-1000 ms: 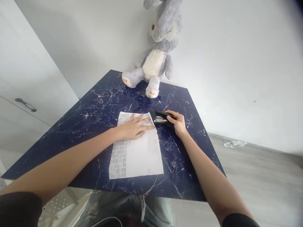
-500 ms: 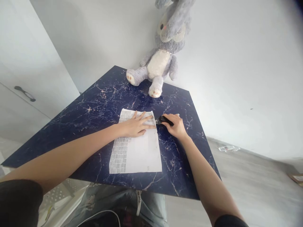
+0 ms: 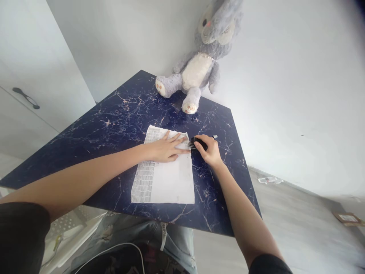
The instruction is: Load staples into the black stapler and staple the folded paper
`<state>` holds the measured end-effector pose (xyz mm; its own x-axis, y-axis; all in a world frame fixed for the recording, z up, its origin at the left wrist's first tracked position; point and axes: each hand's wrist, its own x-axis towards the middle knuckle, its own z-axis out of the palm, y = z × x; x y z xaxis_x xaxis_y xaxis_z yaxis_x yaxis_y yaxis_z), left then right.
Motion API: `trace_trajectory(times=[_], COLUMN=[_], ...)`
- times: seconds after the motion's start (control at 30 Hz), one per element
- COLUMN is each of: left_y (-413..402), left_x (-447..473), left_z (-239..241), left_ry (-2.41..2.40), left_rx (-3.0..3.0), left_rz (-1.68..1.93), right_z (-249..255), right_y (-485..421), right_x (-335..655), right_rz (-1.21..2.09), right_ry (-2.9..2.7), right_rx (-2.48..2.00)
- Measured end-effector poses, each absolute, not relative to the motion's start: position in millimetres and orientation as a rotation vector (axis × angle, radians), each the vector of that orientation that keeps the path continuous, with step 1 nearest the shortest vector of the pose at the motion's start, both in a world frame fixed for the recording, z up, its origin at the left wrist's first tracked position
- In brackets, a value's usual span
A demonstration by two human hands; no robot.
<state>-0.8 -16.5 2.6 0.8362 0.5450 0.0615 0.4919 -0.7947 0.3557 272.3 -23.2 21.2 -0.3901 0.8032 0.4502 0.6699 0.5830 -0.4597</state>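
Observation:
A sheaf of white paper (image 3: pixel 171 182), with grey block-like print along its left side, lies on the dark blue marbled table (image 3: pixel 114 114). My left hand (image 3: pixel 165 149) rests flat on its upper part with fingers spread. My right hand (image 3: pixel 209 149) is wrapped round a black stapler (image 3: pixel 199 143), whose silver jaw points left at the upper right edge of the paper. Whether the jaw grips the paper edge is too small to tell. A small white-tipped end sticks out beyond my right hand.
A grey plush toy (image 3: pixel 196 72) sits at the table's far edge against the wall. A cabinet door with a dark handle (image 3: pixel 26 98) stands to the left. On the floor at right lie a clear plastic item (image 3: pixel 270 180) and a brown box (image 3: pixel 348 218).
The camera view has shifted slightly. My right hand has turned a little round the stapler, which stays at the paper's edge. My left hand keeps its place on the paper.

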Motion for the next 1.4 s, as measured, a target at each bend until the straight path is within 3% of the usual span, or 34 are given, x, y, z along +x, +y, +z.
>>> trace_trajectory(times=[0.43,0.87,1.4], left_y=[-11.8,-14.9,-14.3], left_x=[7.5,12.8,14.3], left_z=[-4.3,-0.7,-1.8], left_ry=[0.746,0.782,0.803], left_rx=[2.675,2.659,2.686], left_rz=[0.268,0.227,0.126], right_z=[14.2,11.5,14.4], right_y=[-32.9,-30.6,-40.4], right_x=[235.9,235.1,213.0], right_rz=[-0.247,-0.171,-0.542], right_ry=[-2.188,-2.050,-2.387], right_rx=[-1.508,-1.493,-1.713])
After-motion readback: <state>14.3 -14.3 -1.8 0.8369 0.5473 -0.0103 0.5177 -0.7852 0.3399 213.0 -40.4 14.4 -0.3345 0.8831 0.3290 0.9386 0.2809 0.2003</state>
